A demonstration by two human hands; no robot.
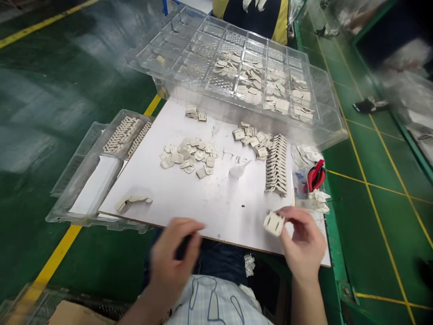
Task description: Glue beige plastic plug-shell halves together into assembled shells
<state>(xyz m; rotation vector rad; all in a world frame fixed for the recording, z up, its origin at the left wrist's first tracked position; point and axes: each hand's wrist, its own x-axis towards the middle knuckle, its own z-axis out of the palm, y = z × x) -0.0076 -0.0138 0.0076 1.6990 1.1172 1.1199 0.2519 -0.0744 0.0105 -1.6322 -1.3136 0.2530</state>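
Through the head camera I see a clear plastic, many-compartment tray (pixel 189 85) at the far side of a flat white bench (pixel 209 203), which carries a row of overlapping cream pieces (pixel 276 164). My left hand (pixel 177 248) blurs at the near edge, its grip impossible to tell; my right hand (pixel 304 241) has its grip clamped on a small, squarish cream piece with two dark slots (pixel 274 224), above the bench's near right part.

A pale checked garment (pixel 225 298) bears blue outlined shapes (pixel 214 308) above dark trousers (pixel 221 262).
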